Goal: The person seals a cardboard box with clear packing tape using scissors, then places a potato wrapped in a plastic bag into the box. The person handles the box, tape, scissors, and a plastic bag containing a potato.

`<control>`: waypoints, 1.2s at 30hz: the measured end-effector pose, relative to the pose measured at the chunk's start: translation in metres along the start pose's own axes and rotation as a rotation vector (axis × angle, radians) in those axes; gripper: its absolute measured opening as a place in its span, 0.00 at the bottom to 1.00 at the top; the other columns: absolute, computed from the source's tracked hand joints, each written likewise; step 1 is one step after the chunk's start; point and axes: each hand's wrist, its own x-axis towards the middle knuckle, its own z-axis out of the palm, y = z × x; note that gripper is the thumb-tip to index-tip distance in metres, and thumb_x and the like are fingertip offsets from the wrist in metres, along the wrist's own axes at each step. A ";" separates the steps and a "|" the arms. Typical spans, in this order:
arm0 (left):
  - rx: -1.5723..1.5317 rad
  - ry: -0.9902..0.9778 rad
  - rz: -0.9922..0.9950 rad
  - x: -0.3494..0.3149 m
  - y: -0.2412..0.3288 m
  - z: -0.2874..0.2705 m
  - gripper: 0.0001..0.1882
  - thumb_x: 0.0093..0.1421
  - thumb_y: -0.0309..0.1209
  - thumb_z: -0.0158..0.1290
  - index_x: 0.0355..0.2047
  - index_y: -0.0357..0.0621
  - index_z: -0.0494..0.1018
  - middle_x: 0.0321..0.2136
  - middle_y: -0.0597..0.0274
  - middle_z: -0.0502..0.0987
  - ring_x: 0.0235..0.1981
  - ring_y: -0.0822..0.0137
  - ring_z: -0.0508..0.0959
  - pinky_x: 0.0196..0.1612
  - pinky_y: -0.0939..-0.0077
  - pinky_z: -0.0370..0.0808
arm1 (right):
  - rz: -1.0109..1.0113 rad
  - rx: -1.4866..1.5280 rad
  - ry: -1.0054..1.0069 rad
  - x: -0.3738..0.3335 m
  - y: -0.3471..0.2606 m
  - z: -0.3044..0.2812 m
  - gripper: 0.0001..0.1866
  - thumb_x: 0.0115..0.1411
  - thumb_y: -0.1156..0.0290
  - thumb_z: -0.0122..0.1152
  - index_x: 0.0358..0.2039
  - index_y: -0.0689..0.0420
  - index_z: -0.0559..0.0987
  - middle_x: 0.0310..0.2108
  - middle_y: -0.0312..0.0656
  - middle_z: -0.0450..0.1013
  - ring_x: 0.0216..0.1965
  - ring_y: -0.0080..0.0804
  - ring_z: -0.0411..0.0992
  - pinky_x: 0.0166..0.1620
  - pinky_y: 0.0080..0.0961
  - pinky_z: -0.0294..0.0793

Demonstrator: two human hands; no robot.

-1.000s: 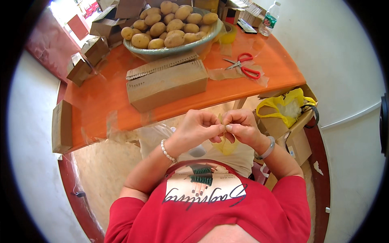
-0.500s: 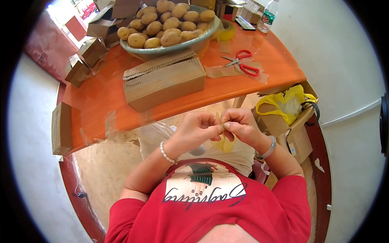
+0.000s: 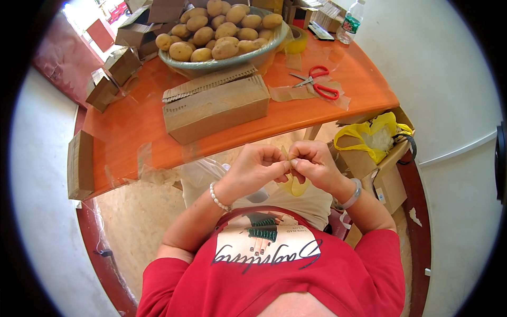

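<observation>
The left hand (image 3: 257, 164) and right hand (image 3: 315, 166) meet in front of the table's near edge, above the person's lap. On each, thumb and forefinger pinch a thin, translucent yellowish strip (image 3: 297, 187); the other fingers are curled. Its lower part hangs in a loop below the fingertips. Whether it is sticky cannot be determined.

Risks, in my judgement: the strip could slip if either narrow pinch loosens, tear if the hands pull unevenly, or crease where the loop swings against itself. A knock to the table could roll a potato off the heap.

Containers: a pale blue-green basin (image 3: 203, 65) holds potatoes (image 3: 227, 31) piled above its rim. Before it, on the orange table (image 3: 121, 150), lies a long cardboard box (image 3: 219, 112); its contents are not visible. To the right, an open carton (image 3: 353, 157) holds a yellow plastic bag (image 3: 372, 150) with clear, whitish plastic inside (image 3: 378, 138). Red-handled scissors (image 3: 311, 80) rest partly open.
</observation>
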 end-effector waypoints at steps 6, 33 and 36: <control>-0.026 0.026 -0.038 0.001 -0.003 -0.001 0.06 0.59 0.25 0.53 0.32 0.32 0.74 0.26 0.62 0.78 0.27 0.76 0.77 0.31 0.86 0.74 | -0.054 -0.165 0.017 0.002 0.003 0.002 0.04 0.52 0.79 0.49 0.23 0.63 0.72 0.17 0.34 0.68 0.17 0.15 0.66 0.19 0.15 0.63; 0.029 0.135 0.006 0.004 -0.011 0.005 0.07 0.58 0.25 0.52 0.29 0.31 0.74 0.24 0.63 0.77 0.27 0.76 0.78 0.31 0.84 0.75 | -0.097 -0.320 0.068 0.003 0.006 0.002 0.04 0.54 0.80 0.48 0.24 0.64 0.72 0.17 0.35 0.69 0.15 0.16 0.65 0.19 0.14 0.64; 0.022 0.121 0.000 0.004 -0.011 0.004 0.07 0.58 0.25 0.52 0.30 0.31 0.74 0.25 0.63 0.77 0.27 0.76 0.78 0.31 0.84 0.75 | -0.027 -0.217 0.068 0.001 0.004 0.003 0.04 0.54 0.79 0.48 0.25 0.63 0.72 0.18 0.34 0.69 0.16 0.15 0.65 0.19 0.13 0.63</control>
